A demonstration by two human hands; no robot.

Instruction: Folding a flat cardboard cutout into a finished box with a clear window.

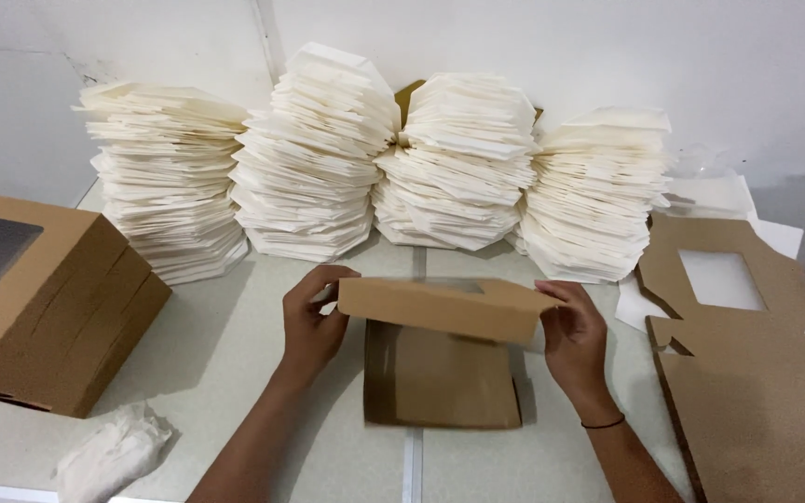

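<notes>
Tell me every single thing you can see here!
Kraft box being folded: one, brown, middle of the table, front flap raised.
Stacks of flat white cartons: four, white, along the back wall.
Assembled window boxes: a stack, brown, left edge.
Flat window box blanks: a pile, brown, right side.
Crumpled plastic: one, whitish, front left.
Table: one, pale.
Left hand: grips the flap's left end.
Right hand: grips the flap's right end; black band on the wrist.
</notes>
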